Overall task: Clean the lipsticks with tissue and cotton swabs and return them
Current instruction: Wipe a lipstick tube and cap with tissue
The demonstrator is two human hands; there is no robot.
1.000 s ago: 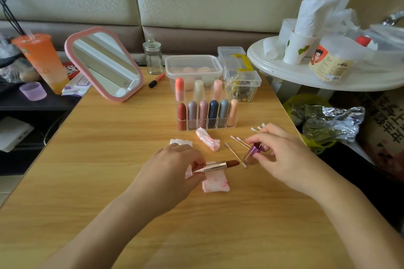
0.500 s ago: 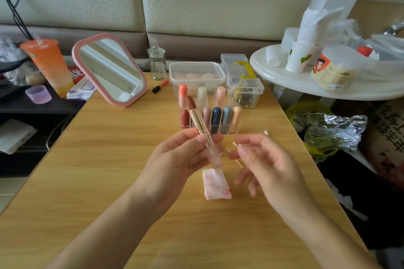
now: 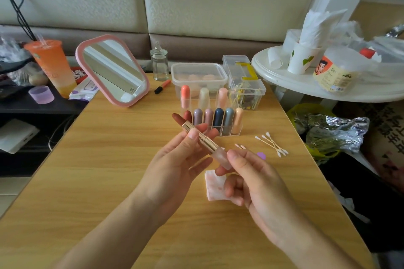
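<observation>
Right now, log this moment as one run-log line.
left hand: grips lipstick barrel | right hand: pinches lipstick base | bullet: extended, uncapped | tissue: on table | cotton swabs: loose on table

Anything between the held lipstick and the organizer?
Nothing lies between them. The lipstick, held by left hand and right hand, is in front of the clear organizer. But front-row lipsticks fill that row; open slots are in the back row, behind them.

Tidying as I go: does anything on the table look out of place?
Cotton swabs lie scattered loose right of the lipstick rack, a small purple object, likely a cap, lies near them, and a pink-stained tissue lies nearer the camera.
</observation>
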